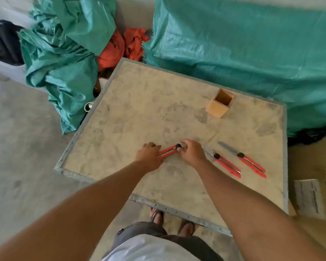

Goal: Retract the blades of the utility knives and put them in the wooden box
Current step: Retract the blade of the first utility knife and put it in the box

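A red utility knife (167, 151) lies on the table between my hands. My left hand (149, 157) presses down on its rear end. My right hand (191, 152) has its fingertips at the knife's black slider knob, hiding the blade end. To the right lie two more red utility knives, one (226, 163) beside my right wrist and another (249, 162) farther right, both with their grey blades extended toward the far left. The open wooden box (220, 103) stands upright at the far right of the table.
The stained tabletop (139, 113) has a metal rim. Green tarps (243, 49) and orange cloth (120, 48) are piled behind it. A paper sheet (309, 198) lies on a wooden surface at the right. My sandalled feet stand below the near edge.
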The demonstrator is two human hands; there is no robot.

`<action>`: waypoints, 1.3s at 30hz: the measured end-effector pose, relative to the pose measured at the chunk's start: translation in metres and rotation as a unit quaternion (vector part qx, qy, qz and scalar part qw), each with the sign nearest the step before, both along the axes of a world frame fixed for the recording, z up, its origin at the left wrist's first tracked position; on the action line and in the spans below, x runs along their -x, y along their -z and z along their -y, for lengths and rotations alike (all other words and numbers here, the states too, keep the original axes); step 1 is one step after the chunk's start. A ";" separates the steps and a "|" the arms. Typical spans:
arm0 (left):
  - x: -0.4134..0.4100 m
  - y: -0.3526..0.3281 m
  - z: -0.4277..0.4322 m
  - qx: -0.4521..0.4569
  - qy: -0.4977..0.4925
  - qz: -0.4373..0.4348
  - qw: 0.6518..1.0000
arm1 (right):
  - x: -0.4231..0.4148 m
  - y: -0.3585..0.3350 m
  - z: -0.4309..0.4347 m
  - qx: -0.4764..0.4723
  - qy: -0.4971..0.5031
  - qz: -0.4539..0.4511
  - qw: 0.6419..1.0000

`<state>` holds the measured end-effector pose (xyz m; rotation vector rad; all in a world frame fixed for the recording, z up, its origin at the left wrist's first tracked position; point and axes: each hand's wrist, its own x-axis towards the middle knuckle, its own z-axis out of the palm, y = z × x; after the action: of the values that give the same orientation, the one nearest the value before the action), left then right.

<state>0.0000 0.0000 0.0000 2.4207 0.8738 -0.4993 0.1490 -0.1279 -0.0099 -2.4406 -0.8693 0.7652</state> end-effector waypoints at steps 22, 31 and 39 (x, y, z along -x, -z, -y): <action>0.026 -0.010 0.066 0.082 -0.121 0.232 0.962 | 0.008 -0.014 0.020 -0.179 0.299 -0.275 0.896; 0.019 -0.079 0.113 0.256 -0.167 0.287 0.908 | -0.032 -0.091 0.086 -0.256 0.210 -0.338 0.881; 0.007 -0.113 0.168 0.358 -0.243 0.337 0.836 | -0.052 -0.127 0.148 -0.269 0.131 -0.361 0.883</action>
<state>-0.0065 -0.1684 0.1131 1.4275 0.7465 0.2111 0.2006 -0.2755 0.1168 -1.5458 -0.3682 1.0496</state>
